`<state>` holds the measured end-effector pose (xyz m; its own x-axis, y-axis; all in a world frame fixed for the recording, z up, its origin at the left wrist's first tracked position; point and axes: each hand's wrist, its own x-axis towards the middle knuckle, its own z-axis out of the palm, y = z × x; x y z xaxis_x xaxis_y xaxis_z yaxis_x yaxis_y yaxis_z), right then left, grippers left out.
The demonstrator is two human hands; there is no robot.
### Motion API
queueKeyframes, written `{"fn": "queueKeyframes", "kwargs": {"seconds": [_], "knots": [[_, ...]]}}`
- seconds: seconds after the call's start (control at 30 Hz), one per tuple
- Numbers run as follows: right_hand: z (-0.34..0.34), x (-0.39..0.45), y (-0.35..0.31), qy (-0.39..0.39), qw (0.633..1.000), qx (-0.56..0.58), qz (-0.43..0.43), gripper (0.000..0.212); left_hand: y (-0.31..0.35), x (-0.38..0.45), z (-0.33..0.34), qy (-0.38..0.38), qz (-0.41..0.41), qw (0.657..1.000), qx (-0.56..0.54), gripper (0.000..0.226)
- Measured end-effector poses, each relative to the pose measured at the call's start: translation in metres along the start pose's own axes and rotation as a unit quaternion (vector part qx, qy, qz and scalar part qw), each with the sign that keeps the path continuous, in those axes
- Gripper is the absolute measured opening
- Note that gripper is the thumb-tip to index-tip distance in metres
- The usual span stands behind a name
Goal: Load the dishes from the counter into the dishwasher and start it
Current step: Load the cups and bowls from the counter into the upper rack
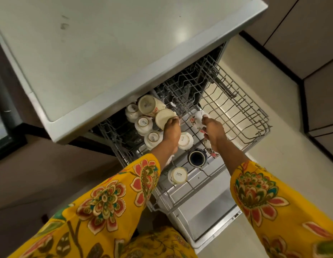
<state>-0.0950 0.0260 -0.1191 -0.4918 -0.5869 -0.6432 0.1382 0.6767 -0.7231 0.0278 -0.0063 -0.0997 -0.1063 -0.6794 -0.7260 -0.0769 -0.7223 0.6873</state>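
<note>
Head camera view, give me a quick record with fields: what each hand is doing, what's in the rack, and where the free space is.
left hand: grips a cream cup, bottom up, at the upper rack
right hand: holds a floral cup over the rack's middle
loaded: white cups upside down on the rack's left side, e.g. one nearest the person
odd one: dark blue cup sits mouth up
free space: right part of the rack holds nothing
dishwasher door: open, below the rack
</note>
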Motion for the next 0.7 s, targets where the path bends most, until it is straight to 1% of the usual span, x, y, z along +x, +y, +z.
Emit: {"fn": "queueKeyframes", "kwargs": {"seconds": [0.1,0.13,0.2,0.27,0.37,0.4,0.47,0.5,0.6,0.7], "knots": [[0.021,-0.031,-0.001,-0.013,1.000,-0.006,-0.004,0.040,-0.002,-0.020,-0.026,0.013,0.001,0.999,-0.052,0.042],[0.028,-0.043,-0.003,-0.020,1.000,-0.006,-0.009,0.036,-0.003,-0.026,-0.037,0.021,0.005,0.998,-0.057,0.040],[0.046,-0.067,-0.003,-0.040,0.999,-0.020,-0.023,0.027,-0.003,-0.042,-0.061,0.036,0.019,0.996,-0.074,0.029],[0.064,-0.093,-0.003,-0.063,0.997,-0.037,-0.038,0.024,-0.004,-0.061,-0.087,0.057,0.019,0.994,-0.095,0.025],[0.097,-0.134,-0.002,-0.101,0.992,-0.050,-0.066,0.017,-0.009,-0.091,-0.133,0.078,0.028,0.989,-0.119,0.039],[0.108,-0.147,-0.002,-0.110,0.990,-0.057,-0.074,0.021,-0.010,-0.101,-0.148,0.081,0.034,0.988,-0.128,0.039],[0.133,-0.175,-0.003,-0.127,0.984,-0.089,-0.091,0.031,-0.015,-0.116,-0.180,0.091,0.054,0.985,-0.140,0.027],[0.146,-0.190,-0.003,-0.136,0.980,-0.104,-0.098,0.032,-0.016,-0.124,-0.196,0.099,0.060,0.983,-0.143,0.022],[0.183,-0.231,-0.005,-0.157,0.973,-0.132,-0.109,0.027,-0.018,-0.149,-0.245,0.127,0.082,0.974,-0.166,0.028],[0.218,-0.276,-0.014,-0.190,0.961,-0.135,-0.149,0.027,-0.014,-0.174,-0.291,0.148,0.119,0.963,-0.191,0.027]]}}
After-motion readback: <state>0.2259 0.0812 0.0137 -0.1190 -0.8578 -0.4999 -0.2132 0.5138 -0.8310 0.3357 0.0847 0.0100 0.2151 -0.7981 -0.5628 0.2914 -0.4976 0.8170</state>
